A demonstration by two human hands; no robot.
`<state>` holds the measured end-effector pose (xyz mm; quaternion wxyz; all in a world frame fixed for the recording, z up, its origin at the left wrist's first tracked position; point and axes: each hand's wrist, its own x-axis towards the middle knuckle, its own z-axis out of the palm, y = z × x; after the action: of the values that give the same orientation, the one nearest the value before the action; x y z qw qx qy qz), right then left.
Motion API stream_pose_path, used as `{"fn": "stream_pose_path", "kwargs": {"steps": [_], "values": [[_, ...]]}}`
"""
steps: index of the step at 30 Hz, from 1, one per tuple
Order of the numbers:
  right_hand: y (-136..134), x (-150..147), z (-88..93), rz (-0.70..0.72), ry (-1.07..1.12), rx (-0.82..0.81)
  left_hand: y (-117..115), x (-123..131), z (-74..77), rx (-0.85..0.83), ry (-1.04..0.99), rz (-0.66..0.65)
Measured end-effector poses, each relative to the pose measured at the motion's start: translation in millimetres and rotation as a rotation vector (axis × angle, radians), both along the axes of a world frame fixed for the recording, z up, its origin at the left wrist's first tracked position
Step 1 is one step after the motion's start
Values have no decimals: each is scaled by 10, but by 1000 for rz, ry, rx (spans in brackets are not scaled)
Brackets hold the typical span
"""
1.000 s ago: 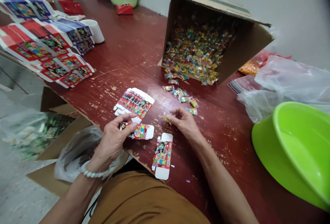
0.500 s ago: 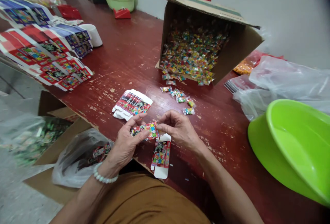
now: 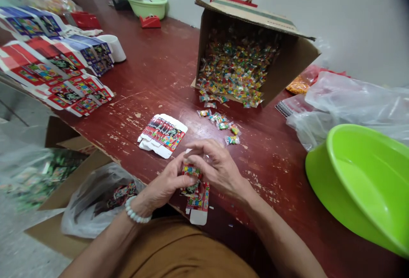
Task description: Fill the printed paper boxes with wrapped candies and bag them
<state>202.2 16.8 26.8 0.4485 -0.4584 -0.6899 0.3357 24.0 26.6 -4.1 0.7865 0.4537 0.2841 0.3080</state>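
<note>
My left hand (image 3: 164, 186) is closed around a small red printed candy box (image 3: 191, 170), thumb across its front. At the box's top end my right hand (image 3: 223, 169) curls over with bent fingers, gripping it there; its fingertips are partly hidden. Beneath both hands, a second small box (image 3: 198, 216) lies on the table near my body, partly covered. Flattened candy boxes (image 3: 164, 131) sit in a small pile just beyond my left hand. Several wrapped candies (image 3: 220, 119) are scattered past my right hand, in front of a tipped cardboard carton (image 3: 289, 67) full of candies (image 3: 236, 69).
A bright green basin (image 3: 319, 171) stands at right beside plastic bags (image 3: 348, 103). Bundled printed boxes (image 3: 47, 71) and a white roll (image 3: 114, 47) are at left. Farther back are a red tape dispenser (image 3: 150, 21) and pale green basin (image 3: 150, 3). A bag-lined carton (image 3: 47, 235) is below the table edge.
The held box has turned from lying sideways to nearly upright. My right hand has moved left over its top end, and the hands are closer together.
</note>
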Motion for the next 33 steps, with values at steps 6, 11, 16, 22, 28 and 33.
{"fn": "stream_pose_path", "kwargs": {"steps": [6,11,16,22,28,33], "values": [[-4,73,-209,-116,524,-400,-49,40,107,-127,15,144],[-79,-36,-313,0,663,-638,-79,132,145,-303,24,292],[-108,-33,-303,56,804,-620,-89,193,135,-289,24,344],[-68,-41,-271,52,714,-626,-108,261,103,-160,63,371],[-105,-5,-226,-33,259,-137,-46,203,148,-458,1,221],[-139,14,-224,29,100,-127,27,144,179,-477,-36,283]]}}
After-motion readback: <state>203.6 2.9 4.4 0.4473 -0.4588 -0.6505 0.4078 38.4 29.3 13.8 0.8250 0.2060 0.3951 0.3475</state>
